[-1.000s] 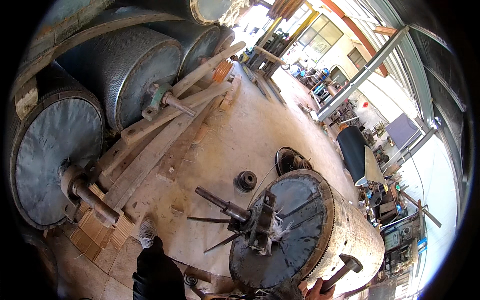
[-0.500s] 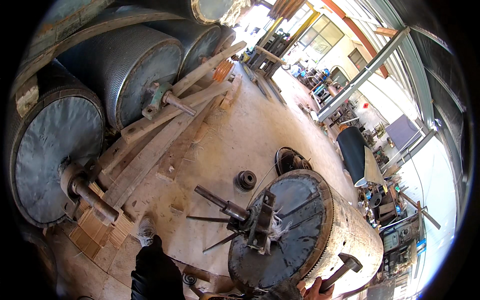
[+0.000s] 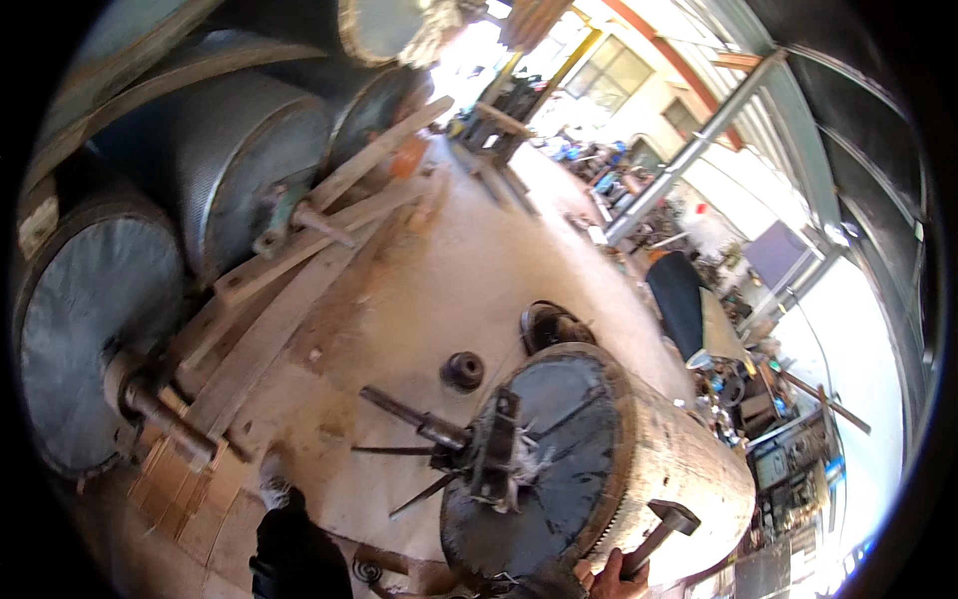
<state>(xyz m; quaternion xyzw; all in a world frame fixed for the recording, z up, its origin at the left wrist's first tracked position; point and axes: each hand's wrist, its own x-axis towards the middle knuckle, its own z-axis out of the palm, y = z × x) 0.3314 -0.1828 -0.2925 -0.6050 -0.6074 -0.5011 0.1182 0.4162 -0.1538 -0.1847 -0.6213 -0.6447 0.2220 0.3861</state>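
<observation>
At the lower right of the frame, our right grip [image 3: 619, 582] is wrapped around the handle of a dark, metal-headed hammer [image 3: 659, 539], which shows against a large, pale, cylindrical drum [image 3: 689, 469]; we cannot tell whether hammer and drum touch. Just beside it lies a dark fabric sleeve [image 3: 552, 582], and we cannot tell how our left grip stands. The drum's dark grey round end [image 3: 569, 444] carries a brown metal shaft [image 3: 414, 416] and 2 thin metal rods, pointing leftward. A dark, round, hollow metal part [image 3: 463, 370] sits near, on the pale floor [image 3: 429, 309].
</observation>
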